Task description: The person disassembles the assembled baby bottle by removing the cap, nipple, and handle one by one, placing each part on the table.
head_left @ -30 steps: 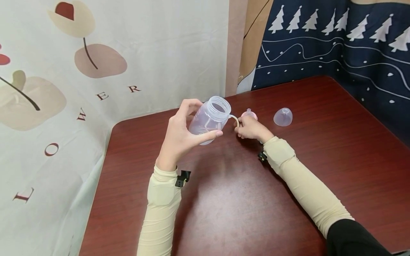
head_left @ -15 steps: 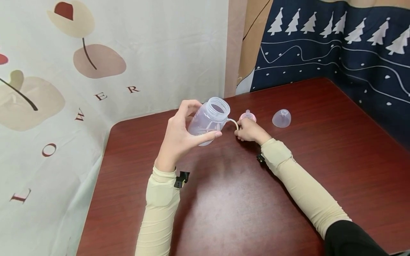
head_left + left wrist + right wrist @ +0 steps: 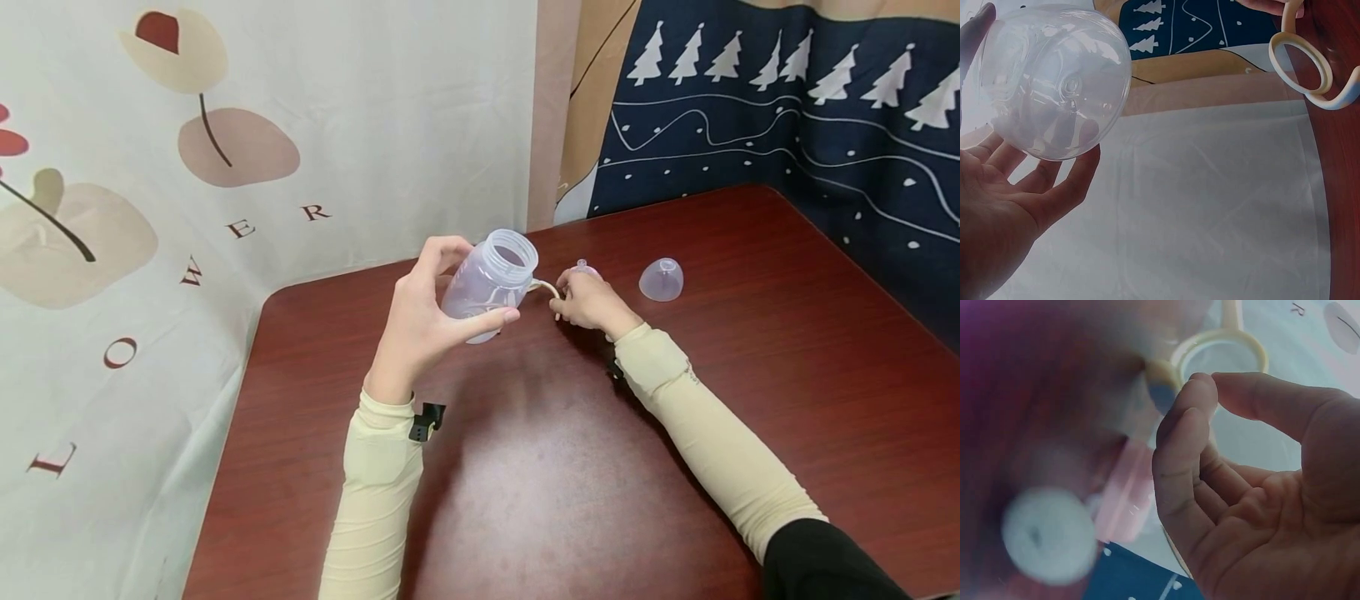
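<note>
My left hand grips a translucent baby bottle that is tilted, its threaded mouth uncovered. In the left wrist view the rounded bottle base faces the camera. A cream two-handled bottle ring stands beside the bottle, one handle arching down toward the table. My right hand is right at that handle, with thumb and index tips together; in the right wrist view the ring shows behind these fingertips, with none of it between them. A pink collar with clear nipple is partly hidden behind the right hand.
A clear dome cap sits on the red-brown table, right of the collar. A pale printed curtain borders the table's left and back, and a navy tree-patterned curtain the right.
The ring's handle was between my right fingertips; now it stands at their side. The right hand has shifted slightly toward the pink collar, covering more of it. The left hand stays still.
</note>
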### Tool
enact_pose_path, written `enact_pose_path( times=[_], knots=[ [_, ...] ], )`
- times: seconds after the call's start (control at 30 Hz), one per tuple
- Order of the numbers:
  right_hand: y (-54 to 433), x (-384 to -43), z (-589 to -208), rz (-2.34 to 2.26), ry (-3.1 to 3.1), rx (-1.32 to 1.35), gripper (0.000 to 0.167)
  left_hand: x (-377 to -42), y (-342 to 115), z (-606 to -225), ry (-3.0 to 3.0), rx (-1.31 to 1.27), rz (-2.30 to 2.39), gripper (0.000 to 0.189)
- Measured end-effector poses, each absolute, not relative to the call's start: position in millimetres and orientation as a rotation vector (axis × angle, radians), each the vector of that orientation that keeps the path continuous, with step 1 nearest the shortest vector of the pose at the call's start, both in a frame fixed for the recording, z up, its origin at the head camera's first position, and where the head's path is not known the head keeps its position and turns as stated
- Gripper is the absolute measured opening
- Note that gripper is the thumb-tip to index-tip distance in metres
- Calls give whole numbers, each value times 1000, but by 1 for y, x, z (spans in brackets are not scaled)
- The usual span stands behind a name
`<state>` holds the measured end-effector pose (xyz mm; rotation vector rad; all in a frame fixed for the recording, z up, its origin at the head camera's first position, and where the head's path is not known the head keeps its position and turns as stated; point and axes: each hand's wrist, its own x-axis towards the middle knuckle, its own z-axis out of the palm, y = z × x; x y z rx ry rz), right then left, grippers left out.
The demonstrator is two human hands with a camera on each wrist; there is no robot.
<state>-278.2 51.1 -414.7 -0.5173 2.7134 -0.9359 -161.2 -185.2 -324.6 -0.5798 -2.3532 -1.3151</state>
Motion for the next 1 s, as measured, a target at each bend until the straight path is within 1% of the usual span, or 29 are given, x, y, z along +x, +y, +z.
enact_pose_path(
  times=[0.23, 0.43, 0.7, 1.0],
  knots=[
    [55, -274, -400, -1025, 2672, -496, 39, -160, -186, -324, -2374, -545, -1321, 75],
    [57, -269, -388, -1061, 2670, -509, 45, -161, -187, -324, -2341, -541, -1349, 75],
    [58, -266, -379, -1095, 2674, -545, 43, -164, -192, -324, -2329, -527, -1283, 81],
    [60, -263, -371, -1096, 2681, -574, 43, -168, -202, -326, -2317, -523, -1219, 70]
  ],
)
